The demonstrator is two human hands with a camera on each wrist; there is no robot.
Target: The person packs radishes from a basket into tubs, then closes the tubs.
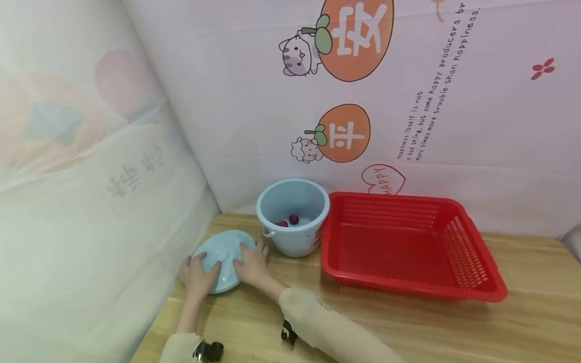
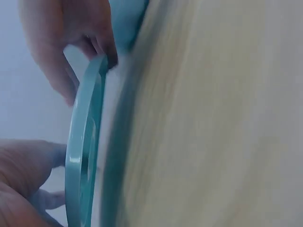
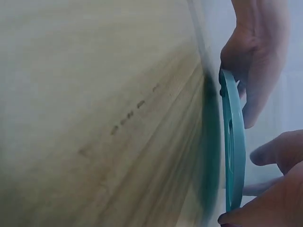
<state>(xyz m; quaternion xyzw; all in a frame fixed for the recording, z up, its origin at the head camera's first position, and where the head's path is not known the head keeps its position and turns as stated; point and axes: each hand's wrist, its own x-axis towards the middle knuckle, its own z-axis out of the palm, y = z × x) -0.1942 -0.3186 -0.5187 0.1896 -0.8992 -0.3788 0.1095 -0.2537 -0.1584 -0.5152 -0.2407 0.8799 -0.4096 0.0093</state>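
Observation:
A round light-blue lid point(image 1: 225, 243) lies between both hands at the left of the wooden table. My left hand point(image 1: 198, 278) grips its left edge, thumb over the top. On the opposite edge, my right hand point(image 1: 252, 263) holds on with its fingers spread across the rim. In the left wrist view the lid point(image 2: 75, 158) shows edge-on, close over the tabletop, with a shadow under it. The light-blue bucket point(image 1: 295, 242) stands just behind the right hand, uncovered, with dark red balls point(image 1: 294, 219) on its bottom.
A large red plastic basket point(image 1: 408, 287) sits right of the bucket, against it in the head view. Behind them hangs a printed white cloth point(image 1: 245, 101), and another pale cloth point(image 1: 91, 227) borders the left side. The wooden table point(image 1: 254, 327) extends toward the front.

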